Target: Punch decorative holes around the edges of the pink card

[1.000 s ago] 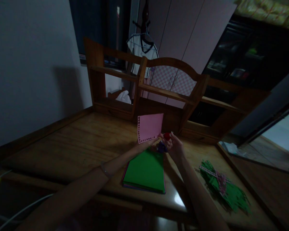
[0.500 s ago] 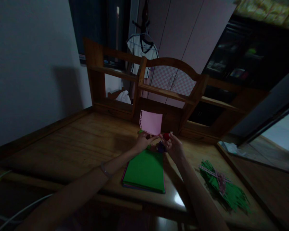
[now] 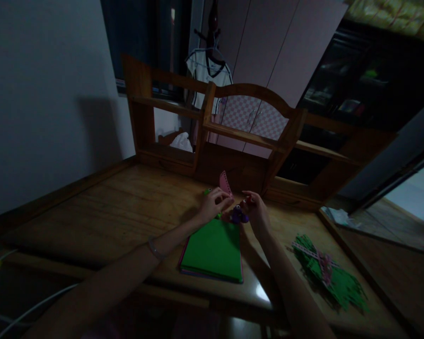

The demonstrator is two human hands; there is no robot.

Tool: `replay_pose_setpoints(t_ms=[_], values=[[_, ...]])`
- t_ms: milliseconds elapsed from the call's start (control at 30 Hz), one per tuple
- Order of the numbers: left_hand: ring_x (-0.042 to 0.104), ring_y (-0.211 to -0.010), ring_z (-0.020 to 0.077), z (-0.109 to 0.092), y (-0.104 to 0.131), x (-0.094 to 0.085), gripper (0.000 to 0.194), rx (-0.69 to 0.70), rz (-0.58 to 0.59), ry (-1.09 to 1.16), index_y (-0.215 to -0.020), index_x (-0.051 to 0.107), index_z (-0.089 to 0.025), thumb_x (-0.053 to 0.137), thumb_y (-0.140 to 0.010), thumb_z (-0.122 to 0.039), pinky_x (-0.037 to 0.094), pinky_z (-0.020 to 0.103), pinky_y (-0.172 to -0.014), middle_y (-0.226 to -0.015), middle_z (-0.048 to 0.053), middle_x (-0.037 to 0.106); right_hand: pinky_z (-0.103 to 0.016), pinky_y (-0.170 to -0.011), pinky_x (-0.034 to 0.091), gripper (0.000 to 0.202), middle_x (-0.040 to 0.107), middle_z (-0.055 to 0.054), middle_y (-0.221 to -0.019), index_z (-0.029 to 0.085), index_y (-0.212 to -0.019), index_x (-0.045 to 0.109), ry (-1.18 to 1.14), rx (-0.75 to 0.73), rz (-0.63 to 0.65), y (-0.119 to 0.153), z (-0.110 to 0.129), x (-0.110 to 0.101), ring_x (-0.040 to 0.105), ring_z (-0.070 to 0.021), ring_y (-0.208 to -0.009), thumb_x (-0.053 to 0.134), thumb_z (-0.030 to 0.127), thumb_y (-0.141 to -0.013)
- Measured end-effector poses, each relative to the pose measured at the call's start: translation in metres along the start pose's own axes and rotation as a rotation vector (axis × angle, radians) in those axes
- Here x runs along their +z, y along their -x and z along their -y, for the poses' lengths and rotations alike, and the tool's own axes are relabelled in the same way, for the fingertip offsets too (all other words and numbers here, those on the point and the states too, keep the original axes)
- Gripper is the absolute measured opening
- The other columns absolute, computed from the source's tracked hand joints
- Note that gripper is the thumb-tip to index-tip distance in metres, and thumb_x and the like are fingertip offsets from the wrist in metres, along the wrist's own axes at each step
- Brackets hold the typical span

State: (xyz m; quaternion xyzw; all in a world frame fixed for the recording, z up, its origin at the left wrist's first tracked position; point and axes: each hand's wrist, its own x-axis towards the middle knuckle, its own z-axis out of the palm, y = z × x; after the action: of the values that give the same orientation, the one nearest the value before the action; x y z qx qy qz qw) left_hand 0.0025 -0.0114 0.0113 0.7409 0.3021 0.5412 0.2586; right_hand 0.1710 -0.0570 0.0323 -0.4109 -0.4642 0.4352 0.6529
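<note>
Wooden desk with a green-topped stack of sheets and, farther right, loose green and pink strips

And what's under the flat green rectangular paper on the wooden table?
Below the green rectangular paper, thin pinkish and purplish sheet edges show along its left and bottom. The sheets' faces are covered, so I can't count them.

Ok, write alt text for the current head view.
A person's left hand pinches a pink paper with holes along an edge, while the right hand holds a small red object. On the wooden desk lie a green-topped paper stack and, farther right, green and pink scraps.
</note>
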Motion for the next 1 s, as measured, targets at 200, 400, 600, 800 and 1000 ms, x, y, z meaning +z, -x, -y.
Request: replay_pose_setpoints(t_ms=[200, 400, 600, 800, 1000], values=[[0.056, -0.079, 0.0147, 0.001, 0.0, 0.001, 0.024, 0.006, 0.004, -0.007, -0.085, 0.068, -0.017, 0.055, -0.085, -0.038, 0.046, 0.027, -0.072, -0.085, 0.005, 0.061, -0.026, -0.063, 0.042, 0.022, 0.06, -0.004, -0.085, 0.022, -0.092, 0.067, 0.739, -0.393, 0.02, 0.013, 0.009, 0.003, 0.054, -0.0168, -0.072, 0.062, 0.039, -0.079], [0.057, -0.076, 0.0137, 0.0, 0.0, 0.001, 0.024, 0.015, 0.022, -0.015, -0.086, 0.068, -0.017, 0.057, -0.084, -0.038, 0.046, 0.025, -0.068, -0.085, 0.004, 0.061, -0.027, -0.064, 0.041, 0.022, 0.059, -0.006, -0.086, 0.023, -0.099, 0.067, 1.04, -0.505, 0.075, 0.015, 0.004, 0.002, 0.055, -0.0183, -0.073, 0.054, 0.036, -0.085], [0.058, -0.075, 0.0132, -0.001, 0.001, 0.002, 0.023, 0.03, 0.056, -0.035, -0.086, 0.067, -0.016, 0.056, -0.085, -0.037, 0.046, 0.025, -0.068, -0.086, 0.004, 0.061, -0.027, -0.066, 0.041, 0.019, 0.059, -0.006, -0.087, 0.023, -0.097, 0.066, 1.119, -0.526, 0.108, 0.015, 0.0, 0.005, 0.057, -0.018, -0.074, 0.054, 0.032, -0.086], [0.058, -0.079, 0.0145, -0.005, 0.002, 0.0, 0.018, 0.068, 0.067, -0.063, -0.085, 0.067, -0.017, 0.057, -0.084, -0.032, 0.046, 0.026, -0.072, -0.087, 0.004, 0.062, -0.027, -0.065, 0.041, 0.018, 0.06, -0.006, -0.084, 0.022, -0.091, 0.067, 1.131, -0.532, 0.099, 0.014, -0.002, 0.004, 0.057, -0.0181, -0.074, 0.054, 0.034, -0.086], [0.058, -0.086, 0.0159, -0.006, 0.003, -0.001, 0.013, 0.097, 0.104, -0.052, -0.086, 0.066, -0.018, 0.056, -0.085, -0.027, 0.046, 0.028, -0.076, -0.09, 0.005, 0.062, -0.027, -0.066, 0.042, 0.013, 0.063, -0.005, -0.084, 0.022, -0.086, 0.066, 1.076, -0.506, 0.122, 0.014, -0.004, 0.003, 0.058, -0.0181, -0.074, 0.057, 0.03, -0.083]])
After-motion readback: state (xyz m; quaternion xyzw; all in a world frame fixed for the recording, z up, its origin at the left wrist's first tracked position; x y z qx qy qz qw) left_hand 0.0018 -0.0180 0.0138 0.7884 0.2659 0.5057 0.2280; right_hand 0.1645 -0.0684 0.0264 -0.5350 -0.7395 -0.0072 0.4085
